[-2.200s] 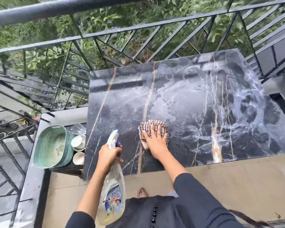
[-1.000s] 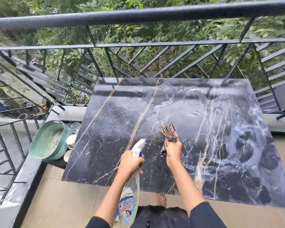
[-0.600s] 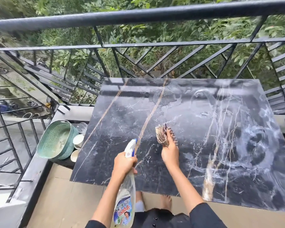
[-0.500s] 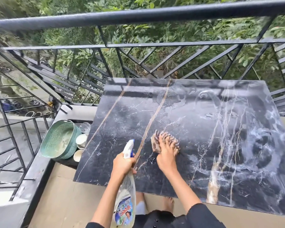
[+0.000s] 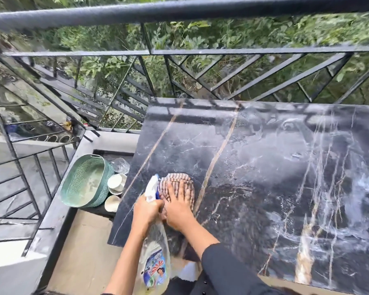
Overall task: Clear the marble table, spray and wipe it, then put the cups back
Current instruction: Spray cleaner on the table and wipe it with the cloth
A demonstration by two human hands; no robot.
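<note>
The black marble table (image 5: 264,158) carries wet smears on its right half. My right hand (image 5: 179,207) lies flat, fingers spread, pressing a striped cloth (image 5: 179,184) onto the table near its front left corner. Just left of it, my left hand (image 5: 146,211) grips the neck of a clear spray bottle (image 5: 153,252) whose white nozzle (image 5: 151,186) points up over the table edge. White cups (image 5: 116,183) and an upturned clear glass (image 5: 120,165) stand on a low ledge left of the table.
A green woven basket (image 5: 83,184) leans on the ledge beside the cups. A black metal railing (image 5: 179,54) runs behind and to the left of the table, with foliage beyond. Beige floor tiles (image 5: 83,241) lie below the table's front left corner.
My right hand has slid the cloth left toward the table's front left corner and flattened on it. The view has shifted right, and the spray bottle now sits close beside the cloth.
</note>
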